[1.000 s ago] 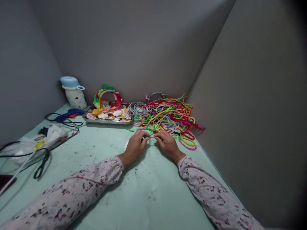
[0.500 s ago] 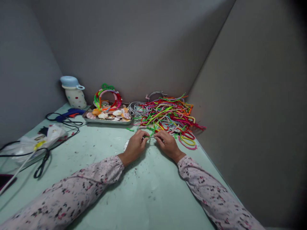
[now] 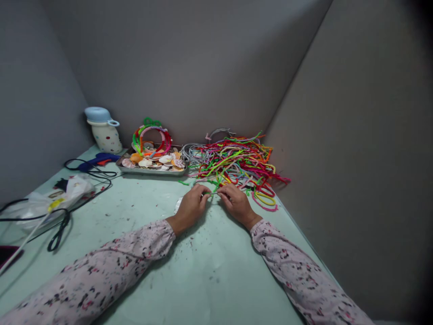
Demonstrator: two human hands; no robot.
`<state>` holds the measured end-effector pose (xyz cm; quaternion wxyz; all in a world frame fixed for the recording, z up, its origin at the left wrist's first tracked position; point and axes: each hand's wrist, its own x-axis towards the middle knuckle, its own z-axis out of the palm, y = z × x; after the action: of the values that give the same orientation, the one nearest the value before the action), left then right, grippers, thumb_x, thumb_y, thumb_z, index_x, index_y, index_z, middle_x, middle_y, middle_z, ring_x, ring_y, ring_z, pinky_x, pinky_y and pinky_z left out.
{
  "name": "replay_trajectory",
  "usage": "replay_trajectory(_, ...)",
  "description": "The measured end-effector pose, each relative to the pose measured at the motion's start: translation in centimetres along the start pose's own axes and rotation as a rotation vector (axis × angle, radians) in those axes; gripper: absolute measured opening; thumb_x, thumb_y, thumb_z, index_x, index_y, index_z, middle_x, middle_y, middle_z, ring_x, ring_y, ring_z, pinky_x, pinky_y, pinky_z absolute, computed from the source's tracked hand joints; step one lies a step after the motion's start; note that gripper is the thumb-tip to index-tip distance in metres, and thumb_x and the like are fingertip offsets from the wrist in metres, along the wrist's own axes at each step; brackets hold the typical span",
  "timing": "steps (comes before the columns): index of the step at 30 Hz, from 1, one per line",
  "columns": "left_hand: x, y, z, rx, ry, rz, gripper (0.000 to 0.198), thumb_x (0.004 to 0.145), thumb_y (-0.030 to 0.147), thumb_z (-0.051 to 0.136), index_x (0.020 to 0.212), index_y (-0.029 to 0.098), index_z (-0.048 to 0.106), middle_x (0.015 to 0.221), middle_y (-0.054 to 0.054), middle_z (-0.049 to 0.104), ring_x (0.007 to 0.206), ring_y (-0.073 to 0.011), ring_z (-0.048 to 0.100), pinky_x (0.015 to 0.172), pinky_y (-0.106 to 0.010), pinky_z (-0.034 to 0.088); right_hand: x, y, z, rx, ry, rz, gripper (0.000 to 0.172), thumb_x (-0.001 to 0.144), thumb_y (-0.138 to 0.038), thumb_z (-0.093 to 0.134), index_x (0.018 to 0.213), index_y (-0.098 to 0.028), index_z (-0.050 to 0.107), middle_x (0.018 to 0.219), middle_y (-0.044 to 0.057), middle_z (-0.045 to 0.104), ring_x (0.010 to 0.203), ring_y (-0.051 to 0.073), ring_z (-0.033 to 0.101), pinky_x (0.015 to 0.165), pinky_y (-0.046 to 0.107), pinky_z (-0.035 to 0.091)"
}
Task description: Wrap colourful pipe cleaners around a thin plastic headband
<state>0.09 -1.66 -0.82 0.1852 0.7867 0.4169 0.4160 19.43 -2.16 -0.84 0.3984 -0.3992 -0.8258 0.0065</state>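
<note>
Between my two hands stretches a short, thin grey-green strand (image 3: 214, 193), seemingly a wire or pipe cleaner. My left hand (image 3: 192, 204) pinches one end between thumb and fingers. The other end is pinched by my right hand (image 3: 237, 204), a small gap away. Just behind the fingertips lies a pile of coloured pipe cleaners (image 3: 237, 158), with green pieces nearest the strand. A coil of grey wire (image 3: 194, 154) rests at the pile's left side. Partly hidden behind my left hand is a small whitish object (image 3: 177, 205).
A metal tray (image 3: 149, 172) holds shells and colourful ringed headbands (image 3: 138, 135). Left of it stand a bottle (image 3: 106, 136) and a blue tool (image 3: 98, 160) with black cable. A plastic bag (image 3: 75, 187) lies at the left. Walls enclose the table (image 3: 189, 289) behind and right.
</note>
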Motion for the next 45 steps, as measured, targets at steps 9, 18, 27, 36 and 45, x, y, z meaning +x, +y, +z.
replay_trajectory(9,0.09,-0.04,-0.07,0.029,-0.043,-0.014,0.011,0.086,0.019,0.047,0.088,0.018,0.058,0.087,-0.004,0.059,0.081,-0.0177,0.055,0.074,-0.030,0.042,-0.05,0.10,0.14,-0.009,-0.007,-0.004,0.013,0.092,-0.021,0.051,0.097,-0.021,0.063,0.091,0.006,0.065,0.088,0.019,0.059,0.077,0.032,0.049)
replay_trajectory(18,0.04,0.19,-0.13,-0.016,-0.069,-0.035,0.012,0.087,0.022,0.047,0.090,0.018,0.057,0.088,-0.004,0.058,0.081,-0.0176,0.054,0.073,-0.030,0.041,-0.08,0.11,0.08,-0.018,-0.019,-0.001,0.013,0.092,-0.021,0.050,0.096,-0.020,0.063,0.090,0.007,0.064,0.088,0.019,0.059,0.077,0.031,0.049)
replay_trajectory(27,-0.03,0.11,-0.08,-0.033,-0.079,-0.049,0.018,0.091,0.024,0.040,0.088,0.017,0.057,0.085,-0.004,0.057,0.081,-0.0175,0.054,0.074,-0.030,0.041,-0.05,0.07,0.10,-0.016,-0.016,-0.002,0.013,0.092,-0.021,0.051,0.096,-0.020,0.063,0.092,0.007,0.065,0.089,0.019,0.060,0.079,0.031,0.049)
replay_trajectory(36,0.10,0.15,0.10,0.013,-0.049,-0.037,0.014,0.089,0.020,0.042,0.083,0.018,0.054,0.082,-0.003,0.056,0.078,-0.0173,0.052,0.073,-0.030,0.040,-0.03,0.02,0.14,-0.009,0.001,-0.021,0.013,0.092,-0.021,0.051,0.098,-0.020,0.063,0.092,0.007,0.065,0.089,0.019,0.060,0.078,0.031,0.050)
replay_trajectory(45,0.08,0.60,-0.20,-0.048,0.033,-0.060,0.014,0.091,0.023,0.042,0.082,0.018,0.053,0.078,-0.002,0.056,0.074,-0.0163,0.052,0.071,-0.029,0.040,-0.13,0.07,0.19,-0.012,0.076,0.068,0.021,0.089,-0.025,0.055,0.109,-0.021,0.057,0.096,0.006,0.063,0.077,0.017,0.060,0.074,0.031,0.050)
